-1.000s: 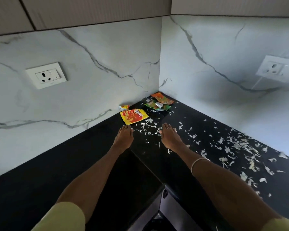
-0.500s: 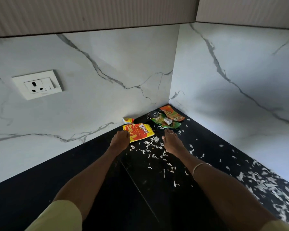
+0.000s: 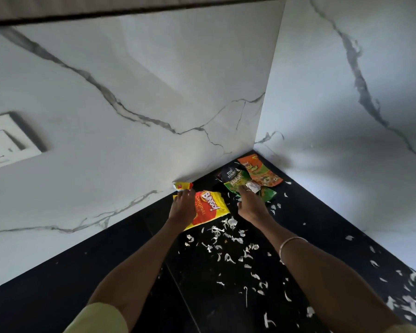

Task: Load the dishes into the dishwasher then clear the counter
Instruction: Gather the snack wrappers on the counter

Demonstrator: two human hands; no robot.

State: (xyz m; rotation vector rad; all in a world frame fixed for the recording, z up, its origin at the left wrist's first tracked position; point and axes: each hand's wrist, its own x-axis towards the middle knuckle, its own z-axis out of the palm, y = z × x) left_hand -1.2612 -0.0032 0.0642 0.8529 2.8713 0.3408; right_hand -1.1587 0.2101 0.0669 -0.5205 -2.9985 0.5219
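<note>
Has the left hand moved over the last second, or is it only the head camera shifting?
Yes. The left hand went forward toward the corner, from the bare black counter before the yellow-and-red Bingo snack packet to resting on it, fingertips at its far edge.

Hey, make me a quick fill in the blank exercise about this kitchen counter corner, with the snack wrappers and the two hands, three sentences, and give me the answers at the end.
1. The left hand rests on the yellow and red ____ wrapper.
2. The right hand reaches the green wrapper, which lies partly over the ____ wrapper in the corner.
3. White scraps lie scattered over the ____ countertop.

Answers: Bingo; orange; black
</note>
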